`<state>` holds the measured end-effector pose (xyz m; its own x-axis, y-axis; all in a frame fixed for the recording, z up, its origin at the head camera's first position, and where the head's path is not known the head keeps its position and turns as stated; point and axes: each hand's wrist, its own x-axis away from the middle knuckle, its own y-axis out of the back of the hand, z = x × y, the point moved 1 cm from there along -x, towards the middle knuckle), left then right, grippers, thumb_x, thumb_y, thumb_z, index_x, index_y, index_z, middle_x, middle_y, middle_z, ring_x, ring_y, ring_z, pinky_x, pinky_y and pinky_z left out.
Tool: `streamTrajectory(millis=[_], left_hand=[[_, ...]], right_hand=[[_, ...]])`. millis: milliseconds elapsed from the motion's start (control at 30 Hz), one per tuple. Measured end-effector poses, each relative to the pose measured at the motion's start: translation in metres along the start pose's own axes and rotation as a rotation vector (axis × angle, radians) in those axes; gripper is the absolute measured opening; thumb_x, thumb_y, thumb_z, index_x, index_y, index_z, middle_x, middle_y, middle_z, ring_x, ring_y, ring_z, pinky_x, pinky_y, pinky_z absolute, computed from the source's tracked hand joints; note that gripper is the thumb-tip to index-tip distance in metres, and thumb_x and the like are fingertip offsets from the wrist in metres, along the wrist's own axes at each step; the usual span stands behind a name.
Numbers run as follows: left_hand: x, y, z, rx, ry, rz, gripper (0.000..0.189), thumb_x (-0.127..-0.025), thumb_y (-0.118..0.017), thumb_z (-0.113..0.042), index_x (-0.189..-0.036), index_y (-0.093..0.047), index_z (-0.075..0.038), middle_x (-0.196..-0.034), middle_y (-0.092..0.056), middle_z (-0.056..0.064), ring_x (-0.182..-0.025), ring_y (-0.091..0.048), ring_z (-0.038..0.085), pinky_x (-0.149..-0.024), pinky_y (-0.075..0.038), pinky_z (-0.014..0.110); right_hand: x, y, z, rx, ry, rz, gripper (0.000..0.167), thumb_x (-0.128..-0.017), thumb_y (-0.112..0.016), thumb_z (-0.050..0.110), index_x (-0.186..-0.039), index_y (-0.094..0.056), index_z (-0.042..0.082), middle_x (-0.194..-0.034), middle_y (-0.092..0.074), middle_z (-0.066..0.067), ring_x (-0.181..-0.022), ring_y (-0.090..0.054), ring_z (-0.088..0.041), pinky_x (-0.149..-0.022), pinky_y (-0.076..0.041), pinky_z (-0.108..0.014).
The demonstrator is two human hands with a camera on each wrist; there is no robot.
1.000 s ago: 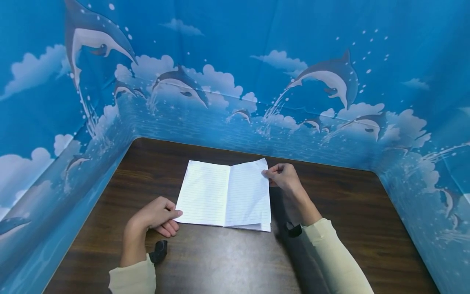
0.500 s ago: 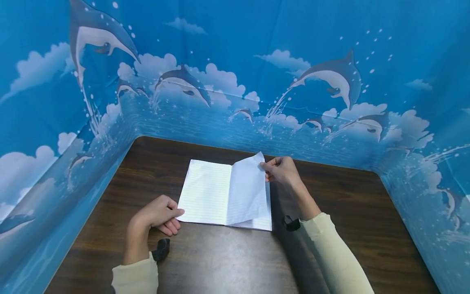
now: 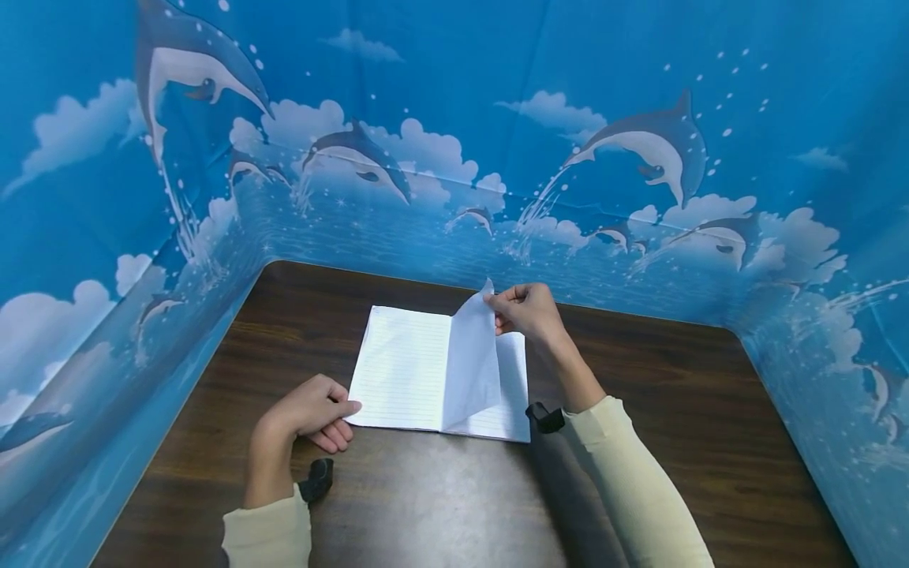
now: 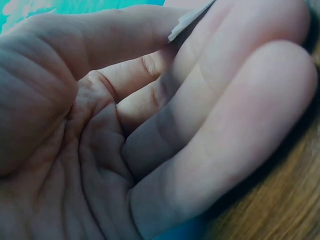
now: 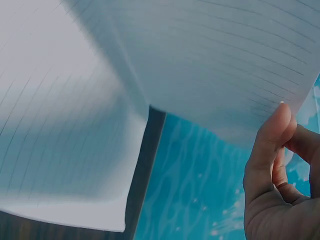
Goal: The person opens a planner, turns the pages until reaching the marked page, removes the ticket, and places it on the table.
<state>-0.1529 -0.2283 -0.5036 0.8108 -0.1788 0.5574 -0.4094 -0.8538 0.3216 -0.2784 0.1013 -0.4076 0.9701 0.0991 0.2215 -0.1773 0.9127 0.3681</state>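
An open notebook (image 3: 401, 371) with ruled white pages lies on the dark wooden table. Its right-hand page (image 3: 472, 359) stands lifted and bent, partly covering the ruled page beneath. My right hand (image 3: 527, 312) pinches that page near its upper outer corner between thumb and finger, also plain in the right wrist view, where the raised page (image 5: 225, 65) slopes across the top. At the notebook's lower left corner, my left hand (image 3: 316, 412) grips the edge with the thumb on top and fingers below. A sliver of paper edge (image 4: 189, 22) shows between thumb and fingers in the left wrist view.
The brown table (image 3: 426, 505) extends around the notebook to a rounded back edge. Behind and at both sides hangs a blue curtain (image 3: 426, 197) printed with dolphins and clouds. A black strap piece (image 3: 316, 480) sits at the left wrist, another black piece (image 3: 545, 418) at the right.
My right hand has moved left and slightly up, raising the page further from the one below, which shows more now. The left hand keeps its hold at the lower left corner.
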Motion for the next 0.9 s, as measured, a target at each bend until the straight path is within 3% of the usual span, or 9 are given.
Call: streamTrajectory(millis=[233,500,700,833,900], left_hand=[[0.0,0.0,0.001,0.01,0.001,-0.006,0.02,-0.107,-0.066,-0.015,-0.108,-0.071,0.004,-0.076,-0.075,0.011,-0.059,-0.073,0.015,-0.058,-0.066,0.031],[-0.002,0.0,0.002,0.003,-0.018,0.014,0.023,-0.108,-0.065,-0.016,-0.112,-0.071,0.006,-0.075,-0.076,0.011,-0.059,-0.073,0.015,-0.058,-0.066,0.032],[0.0,0.001,-0.001,-0.004,-0.068,0.029,0.025,-0.109,-0.062,-0.014,-0.114,-0.071,0.008,-0.074,-0.076,0.011,-0.061,-0.075,0.016,-0.058,-0.066,0.033],[0.002,0.001,-0.002,0.0,-0.065,0.034,0.026,-0.11,-0.061,-0.014,-0.117,-0.07,0.009,-0.075,-0.076,0.011,-0.061,-0.075,0.016,-0.058,-0.066,0.034],[0.002,0.001,-0.001,0.002,-0.057,0.036,0.026,-0.11,-0.06,-0.014,-0.117,-0.07,0.009,-0.075,-0.076,0.011,-0.061,-0.075,0.016,-0.058,-0.066,0.034]], right_hand=[[-0.001,-0.018,0.014,-0.025,0.06,0.03,0.029,-0.103,-0.075,0.022,-0.106,-0.075,-0.006,-0.073,-0.068,-0.006,-0.056,-0.067,-0.012,-0.066,-0.068,-0.036],[-0.004,-0.036,0.022,-0.084,0.063,0.062,0.031,-0.102,-0.076,0.022,-0.105,-0.073,-0.008,-0.07,-0.066,-0.007,-0.053,-0.066,-0.011,-0.059,-0.066,-0.029],[-0.008,-0.05,0.027,-0.125,0.064,0.097,0.026,-0.102,-0.077,0.02,-0.102,-0.073,-0.006,-0.069,-0.067,-0.006,-0.053,-0.066,-0.01,-0.059,-0.065,-0.029],[-0.009,-0.06,0.031,-0.135,0.057,0.119,0.027,-0.102,-0.077,0.02,-0.103,-0.073,-0.006,-0.071,-0.068,-0.006,-0.054,-0.067,-0.01,-0.061,-0.066,-0.03],[-0.01,-0.067,0.032,-0.133,0.051,0.128,0.026,-0.102,-0.076,0.02,-0.104,-0.074,-0.006,-0.072,-0.068,-0.007,-0.055,-0.067,-0.01,-0.07,-0.069,-0.039]])
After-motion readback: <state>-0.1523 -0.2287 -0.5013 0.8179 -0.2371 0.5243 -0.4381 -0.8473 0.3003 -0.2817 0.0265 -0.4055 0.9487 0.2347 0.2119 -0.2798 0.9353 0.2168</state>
